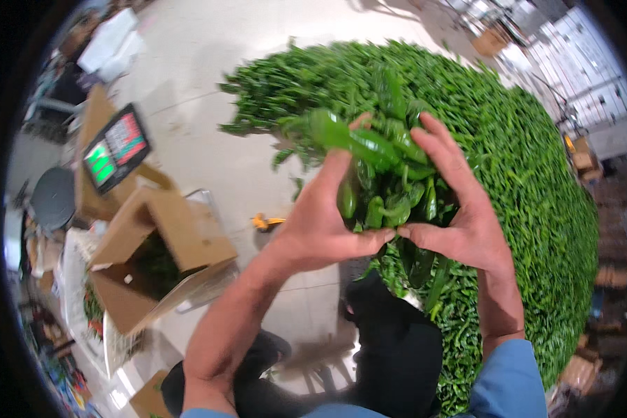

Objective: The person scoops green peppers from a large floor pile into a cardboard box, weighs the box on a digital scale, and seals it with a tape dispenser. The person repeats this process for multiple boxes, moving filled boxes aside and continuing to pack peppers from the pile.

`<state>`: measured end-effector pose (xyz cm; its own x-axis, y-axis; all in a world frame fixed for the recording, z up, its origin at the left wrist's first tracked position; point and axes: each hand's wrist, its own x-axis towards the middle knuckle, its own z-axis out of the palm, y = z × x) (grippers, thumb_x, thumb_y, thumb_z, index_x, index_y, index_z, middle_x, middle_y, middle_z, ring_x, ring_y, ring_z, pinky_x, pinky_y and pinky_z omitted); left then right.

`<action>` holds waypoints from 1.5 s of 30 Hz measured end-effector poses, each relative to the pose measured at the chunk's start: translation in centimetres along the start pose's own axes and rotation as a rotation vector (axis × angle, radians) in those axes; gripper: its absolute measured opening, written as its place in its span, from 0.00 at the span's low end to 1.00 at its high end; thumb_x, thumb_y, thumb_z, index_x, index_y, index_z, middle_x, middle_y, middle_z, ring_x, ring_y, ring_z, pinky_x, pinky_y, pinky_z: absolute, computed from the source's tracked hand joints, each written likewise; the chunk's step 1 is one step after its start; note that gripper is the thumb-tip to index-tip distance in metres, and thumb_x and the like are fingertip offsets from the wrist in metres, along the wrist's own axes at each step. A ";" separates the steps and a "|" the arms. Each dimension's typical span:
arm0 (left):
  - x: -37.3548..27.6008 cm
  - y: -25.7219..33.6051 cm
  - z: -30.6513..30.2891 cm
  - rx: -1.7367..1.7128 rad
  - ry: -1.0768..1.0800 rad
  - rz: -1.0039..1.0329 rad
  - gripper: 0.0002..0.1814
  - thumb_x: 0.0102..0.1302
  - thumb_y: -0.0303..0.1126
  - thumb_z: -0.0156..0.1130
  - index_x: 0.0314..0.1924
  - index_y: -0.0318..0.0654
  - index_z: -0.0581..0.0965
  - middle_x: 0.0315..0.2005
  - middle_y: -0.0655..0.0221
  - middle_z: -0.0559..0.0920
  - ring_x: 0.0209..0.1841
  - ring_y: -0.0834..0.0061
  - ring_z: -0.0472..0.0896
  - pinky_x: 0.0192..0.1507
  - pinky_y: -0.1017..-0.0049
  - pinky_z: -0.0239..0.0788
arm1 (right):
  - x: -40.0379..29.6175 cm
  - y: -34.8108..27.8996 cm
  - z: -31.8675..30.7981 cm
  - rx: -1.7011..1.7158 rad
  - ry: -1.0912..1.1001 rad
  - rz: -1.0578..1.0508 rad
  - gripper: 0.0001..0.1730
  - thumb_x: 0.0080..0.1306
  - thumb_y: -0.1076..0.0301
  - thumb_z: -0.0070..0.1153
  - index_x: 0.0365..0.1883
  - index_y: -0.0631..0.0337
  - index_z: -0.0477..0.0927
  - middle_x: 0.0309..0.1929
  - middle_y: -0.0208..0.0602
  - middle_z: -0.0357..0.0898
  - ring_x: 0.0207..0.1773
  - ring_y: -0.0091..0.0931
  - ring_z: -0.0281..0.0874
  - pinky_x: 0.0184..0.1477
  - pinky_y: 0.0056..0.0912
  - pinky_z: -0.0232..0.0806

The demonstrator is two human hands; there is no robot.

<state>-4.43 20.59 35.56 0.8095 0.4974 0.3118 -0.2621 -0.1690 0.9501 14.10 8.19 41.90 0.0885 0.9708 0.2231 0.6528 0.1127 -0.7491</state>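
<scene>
My left hand (pixel 324 219) and my right hand (pixel 460 209) are cupped around a large bunch of green peppers (pixel 397 172), thumbs meeting at the near side. Long peppers jut out beyond the fingers at the top, and a few hang below the thumbs. Beneath and beyond them spreads a big heap of green peppers (pixel 533 219) on the floor. To the left, an open cardboard box (pixel 188 224) stands with its flaps up and dark green contents inside.
A scale display (pixel 117 149) with lit digits stands behind the box. Beside the box is a white basket (pixel 78 292) with red and green contents. A yellow object (pixel 264 222) lies on the pale floor. More cardboard boxes (pixel 580 371) line the right edge.
</scene>
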 end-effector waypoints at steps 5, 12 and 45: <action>-5.8 13.4 -10.6 0.477 0.173 0.087 0.66 0.44 0.25 0.84 0.77 0.33 0.48 0.68 0.60 0.69 0.68 0.68 0.70 0.70 0.69 0.65 | 8.6 -10.6 5.6 0.050 0.089 -0.484 0.56 0.44 0.73 0.75 0.75 0.59 0.65 0.79 0.50 0.55 0.82 0.41 0.52 0.79 0.42 0.49; -20.2 19.4 -21.1 0.882 0.372 0.061 0.57 0.50 0.29 0.78 0.77 0.34 0.54 0.66 0.52 0.70 0.68 0.60 0.70 0.70 0.66 0.63 | 13.4 -18.3 22.6 0.185 0.187 -0.906 0.56 0.45 0.69 0.77 0.74 0.56 0.65 0.77 0.57 0.54 0.74 0.53 0.61 0.67 0.48 0.68; -8.0 -27.0 12.8 1.186 -0.213 -0.706 0.68 0.42 0.56 0.82 0.78 0.40 0.53 0.74 0.42 0.59 0.73 0.41 0.61 0.67 0.41 0.59 | -29.2 32.0 -2.7 -0.982 -0.030 0.843 0.63 0.54 0.39 0.71 0.79 0.59 0.52 0.76 0.55 0.58 0.76 0.48 0.58 0.72 0.58 0.56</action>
<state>2.89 10.31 7.33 0.6741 0.6590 -0.3337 0.7386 -0.6042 0.2989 34.43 -17.09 13.16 0.7321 0.6716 -0.1142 0.6812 -0.7221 0.1204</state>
